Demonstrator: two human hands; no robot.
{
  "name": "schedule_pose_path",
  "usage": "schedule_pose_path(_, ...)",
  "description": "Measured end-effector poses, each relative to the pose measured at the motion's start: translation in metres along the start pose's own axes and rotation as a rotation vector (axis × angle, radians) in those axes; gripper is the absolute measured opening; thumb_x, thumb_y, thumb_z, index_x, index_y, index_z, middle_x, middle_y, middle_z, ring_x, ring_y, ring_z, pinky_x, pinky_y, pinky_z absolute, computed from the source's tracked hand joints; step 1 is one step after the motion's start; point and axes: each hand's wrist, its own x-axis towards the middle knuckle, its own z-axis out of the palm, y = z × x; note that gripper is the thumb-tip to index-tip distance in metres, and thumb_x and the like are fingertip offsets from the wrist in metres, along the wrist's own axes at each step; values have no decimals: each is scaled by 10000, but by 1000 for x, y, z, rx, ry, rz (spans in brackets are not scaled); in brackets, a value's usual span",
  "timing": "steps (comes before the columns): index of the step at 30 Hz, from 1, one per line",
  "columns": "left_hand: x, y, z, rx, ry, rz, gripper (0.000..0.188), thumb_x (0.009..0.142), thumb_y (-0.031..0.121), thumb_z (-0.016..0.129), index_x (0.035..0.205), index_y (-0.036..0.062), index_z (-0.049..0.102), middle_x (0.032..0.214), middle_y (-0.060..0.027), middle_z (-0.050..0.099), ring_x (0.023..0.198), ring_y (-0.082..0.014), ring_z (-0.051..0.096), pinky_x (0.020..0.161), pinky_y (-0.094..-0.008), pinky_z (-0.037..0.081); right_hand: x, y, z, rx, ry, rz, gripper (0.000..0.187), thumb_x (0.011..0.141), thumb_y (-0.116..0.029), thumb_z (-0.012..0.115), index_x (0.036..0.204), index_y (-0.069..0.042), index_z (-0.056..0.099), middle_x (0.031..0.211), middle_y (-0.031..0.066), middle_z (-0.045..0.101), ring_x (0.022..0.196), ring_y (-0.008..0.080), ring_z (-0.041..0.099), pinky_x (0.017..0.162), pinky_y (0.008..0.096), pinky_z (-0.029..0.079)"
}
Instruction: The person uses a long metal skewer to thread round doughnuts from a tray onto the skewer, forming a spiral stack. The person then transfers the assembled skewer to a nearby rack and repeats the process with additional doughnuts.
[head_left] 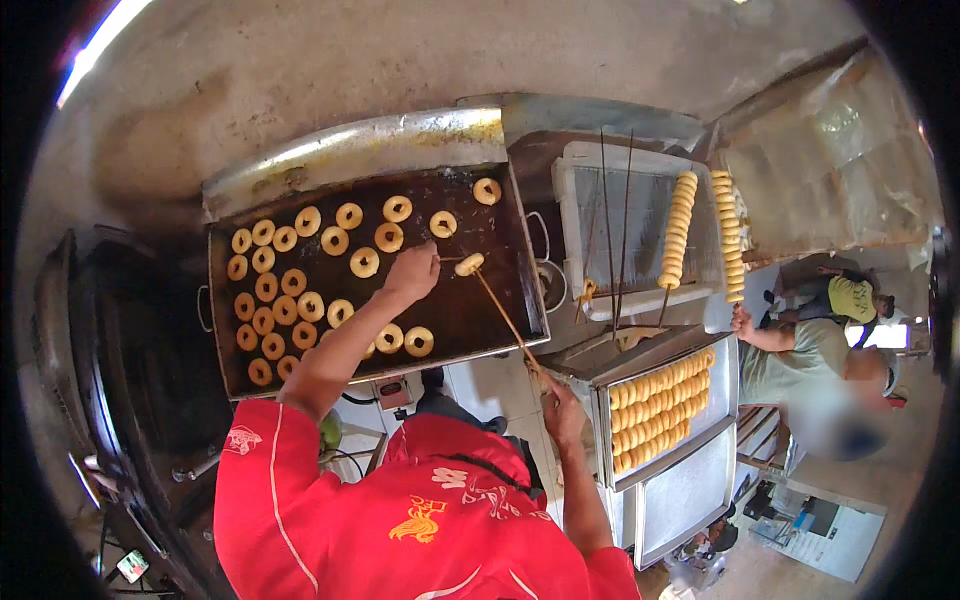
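Red cloth fills the lower middle of the frame: on this shirt (pixel 350 545) we see white lettering (pixel 490 496), a yellow emblem (pixel 418 521) and a small white mark on the left sleeve. On a yellow shirt (pixel 850 300) at far right, the dark print is too small for us to read. Near the centre, the right hand (pixel 564 408) grasps a wooden stick (pixel 504 315), its far end at a pale dough ring (pixel 469 265) over the wide pan (pixel 480 315). That ring lies just right of the left hand (pixel 413 272); its fingers are curled, around what we cannot tell.
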Motion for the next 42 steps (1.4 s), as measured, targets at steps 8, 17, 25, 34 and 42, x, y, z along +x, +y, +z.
schedule_pose_path(8,39,-90,-24,182,239,-147,147,959,148,607,983,11,653,892,-258,709,903,-453,702,817,-557,553,50,-15,-46,-132,19,-186,505,931,-116,600,1391,-308,683,1040,186,743,837,410,734,716,537,594)
schedule_pose_path(17,11,-73,-59,14,94,-87,163,987,154,587,1056,7,594,847,-267,686,876,-465,688,770,-567,518,101,-35,22,161,6,-170,363,982,-173,590,1301,-246,747,1024,159,775,921,376,746,791,489,595)
schedule_pose_path(25,64,-153,-87,207,229,-341,211,984,200,595,1044,4,646,1068,-269,710,1005,-442,689,884,-530,554,129,-77,-6,-66,-17,-235,399,993,-163,585,1342,-297,723,1062,128,776,909,381,743,761,499,600)
schedule_pose_path(34,-69,-59,-106,-64,213,-235,148,965,157,630,1032,32,672,890,-236,704,855,-460,681,751,-519,526,119,57,-30,336,-147,-385,391,978,-12,627,1325,-149,743,1091,122,784,791,159,720,735,301,566)
schedule_pose_path(42,-192,27,35,-19,217,-290,160,950,184,631,1012,39,662,903,-247,714,899,-467,690,764,-558,531,165,69,-188,-60,-290,-657,293,961,-122,664,1215,-202,786,912,123,740,715,265,705,650,404,558)
